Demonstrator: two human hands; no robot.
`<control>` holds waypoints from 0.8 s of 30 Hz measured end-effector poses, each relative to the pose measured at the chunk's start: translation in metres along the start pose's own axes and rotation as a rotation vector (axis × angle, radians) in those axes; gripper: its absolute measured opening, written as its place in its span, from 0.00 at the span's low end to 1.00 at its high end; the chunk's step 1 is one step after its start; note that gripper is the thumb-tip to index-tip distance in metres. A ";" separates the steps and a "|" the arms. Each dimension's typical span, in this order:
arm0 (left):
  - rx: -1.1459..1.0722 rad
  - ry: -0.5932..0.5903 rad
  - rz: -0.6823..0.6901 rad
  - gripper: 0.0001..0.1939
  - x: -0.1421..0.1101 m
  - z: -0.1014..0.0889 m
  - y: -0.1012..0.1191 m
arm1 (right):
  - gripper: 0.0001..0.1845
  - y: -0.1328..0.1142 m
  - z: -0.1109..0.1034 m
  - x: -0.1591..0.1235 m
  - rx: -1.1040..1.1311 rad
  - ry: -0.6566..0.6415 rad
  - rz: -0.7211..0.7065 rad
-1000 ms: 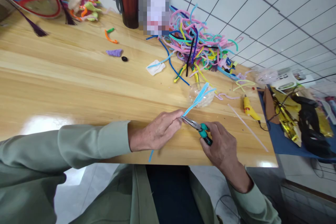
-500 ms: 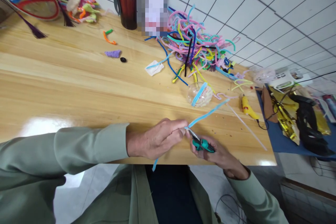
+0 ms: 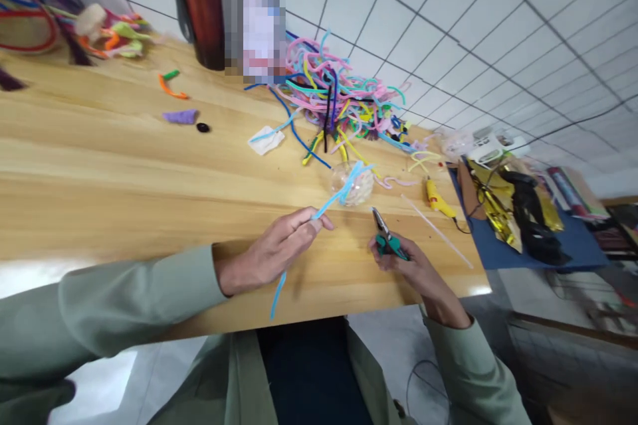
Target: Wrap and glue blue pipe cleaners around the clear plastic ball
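Between the thumb and fingers of my left hand a light blue pipe cleaner is pinched. One end sticks up past my fingertips, and the other hangs below the hand near the table's front edge. My right hand is wrapped around green-and-black pliers, whose metal jaws point up and left, apart from the pipe cleaner. Behind the raised end sits a clear round container with light blue pieces over it; where these meet the held one I cannot make out.
A heap of coloured pipe cleaners lies against the tiled wall, yellow-handled pliers before it. To the right are a yellow glue gun and a thin white stick. A dark red flask stands at the back.
The pliers, which gripped at my left fingertips, have come away to the right. The raised end of the pipe cleaner has changed direction. The whole view has shifted, with the table sliding left.
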State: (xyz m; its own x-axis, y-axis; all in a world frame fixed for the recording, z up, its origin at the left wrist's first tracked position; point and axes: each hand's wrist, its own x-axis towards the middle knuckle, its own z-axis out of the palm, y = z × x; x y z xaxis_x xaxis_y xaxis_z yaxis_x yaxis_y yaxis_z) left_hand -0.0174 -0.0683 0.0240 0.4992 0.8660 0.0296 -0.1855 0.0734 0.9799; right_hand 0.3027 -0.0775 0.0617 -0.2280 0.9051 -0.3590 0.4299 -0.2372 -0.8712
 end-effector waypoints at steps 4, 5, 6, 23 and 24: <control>-0.033 0.040 -0.011 0.23 0.001 -0.001 -0.002 | 0.22 0.004 -0.013 -0.003 0.001 -0.030 0.022; -0.039 0.056 -0.006 0.24 0.002 -0.001 -0.003 | 0.23 0.005 -0.019 -0.003 -0.015 -0.028 0.012; -0.042 0.071 -0.003 0.24 0.003 0.000 -0.003 | 0.24 0.008 -0.025 -0.004 -0.049 -0.016 -0.001; -0.018 0.227 -0.179 0.21 0.009 -0.005 -0.005 | 0.28 0.082 -0.072 0.019 -1.107 0.721 -0.367; -0.021 0.229 -0.179 0.21 0.009 -0.005 -0.005 | 0.25 0.078 -0.072 0.021 -1.075 0.739 -0.389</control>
State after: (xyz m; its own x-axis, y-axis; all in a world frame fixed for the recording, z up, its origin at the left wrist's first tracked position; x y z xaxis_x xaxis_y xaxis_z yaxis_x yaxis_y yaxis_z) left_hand -0.0160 -0.0584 0.0186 0.3216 0.9273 -0.1913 -0.1302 0.2434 0.9611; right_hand 0.3941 -0.0521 0.0099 -0.1183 0.9067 0.4049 0.9856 0.1569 -0.0634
